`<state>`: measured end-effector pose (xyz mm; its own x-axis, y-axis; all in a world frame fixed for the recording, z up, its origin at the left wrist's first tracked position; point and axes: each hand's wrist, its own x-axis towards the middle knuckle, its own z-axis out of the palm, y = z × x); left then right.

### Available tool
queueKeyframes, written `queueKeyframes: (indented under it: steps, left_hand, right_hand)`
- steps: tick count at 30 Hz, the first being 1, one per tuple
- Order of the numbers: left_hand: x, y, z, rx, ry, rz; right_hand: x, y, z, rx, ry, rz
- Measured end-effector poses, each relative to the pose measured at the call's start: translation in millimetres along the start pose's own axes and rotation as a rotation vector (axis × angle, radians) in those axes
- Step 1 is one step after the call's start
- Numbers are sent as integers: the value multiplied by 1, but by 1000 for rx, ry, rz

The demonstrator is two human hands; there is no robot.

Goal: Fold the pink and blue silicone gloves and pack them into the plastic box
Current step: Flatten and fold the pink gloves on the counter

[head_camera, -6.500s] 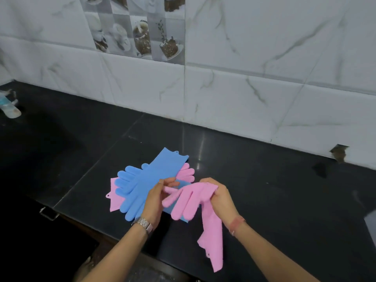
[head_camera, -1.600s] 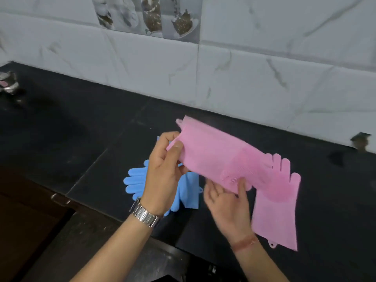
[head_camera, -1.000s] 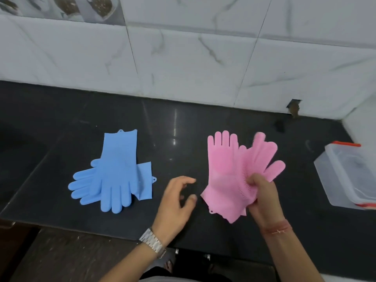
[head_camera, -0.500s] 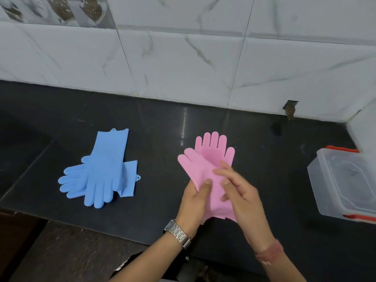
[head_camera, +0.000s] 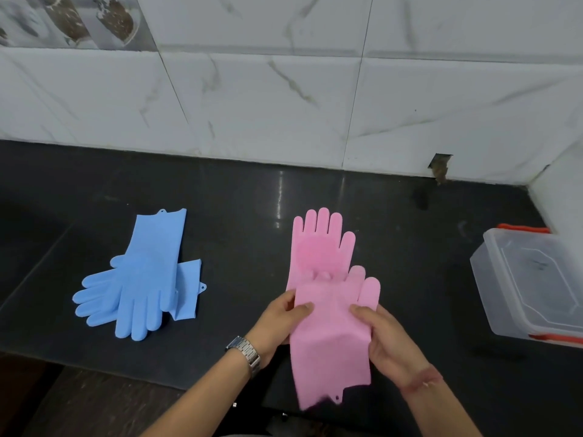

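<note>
Now: both hands on the pink gloves at the counter's near edge

Nearest, the left hand (head_camera: 277,323) grips the left edge of the upper pink glove (head_camera: 331,335), thumb on top, fingers curled under. A metal watch (head_camera: 246,353) sits on that wrist. The right hand (head_camera: 386,337) pinches the same glove's right edge, thumb laid on top, other fingers tucked beneath; a reddish band (head_camera: 422,378) is on that wrist. This glove's cuff hangs toward the camera past the edge of the black counter (head_camera: 410,247), its fingers point away and right.

Just beyond, the second pink glove (head_camera: 318,247) lies flat on the counter, fingers pointing to the wall, bristled palm up. The held glove overlaps its lower part, so its cuff is hidden.

Left, well apart from the pink pair, the blue gloves (head_camera: 142,279) lie stacked and crossed, untouched: the top one has its fingers toward the camera and its cuff toward the wall, the lower one's cuff sticks out to the right.

Far right, the plastic box (head_camera: 492,298) stands on the counter, clear with orange clips (head_camera: 523,229), partly cut by the frame edge. Whether its lid is latched, cannot tell. No glove shows inside it.

Farthest, white marble-look wall tiles (head_camera: 268,105), with a printed decor tile (head_camera: 69,20) top left
</note>
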<state>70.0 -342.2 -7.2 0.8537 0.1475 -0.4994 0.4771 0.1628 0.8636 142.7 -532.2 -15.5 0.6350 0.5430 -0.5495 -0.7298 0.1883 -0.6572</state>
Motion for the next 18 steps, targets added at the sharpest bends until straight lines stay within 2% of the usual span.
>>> queueKeyframes:
  steps: [2,4,7,10,13,15,18]
  left_hand:
    - [4,-6,-7,69,-7,-30]
    - [5,-6,-12,128,3,56]
    - [8,10,-20,144,8,262]
    - [33,31,-26,155,76,351]
    - [70,34,-31,182,160,211]
    - [87,26,-37,345,172,62]
    - [95,13,-42,507,162,57]
  right_hand:
    - [8,3,3,-67,61,21]
    - [11,2,7,-119,81,27]
    - [17,-15,9,-108,2,-64]
    - [37,-44,17,-72,-46,-136]
    - [69,-54,26,-171,112,-72]
    - [83,-48,25,-355,225,-14]
    - [88,-38,19,-503,247,12]
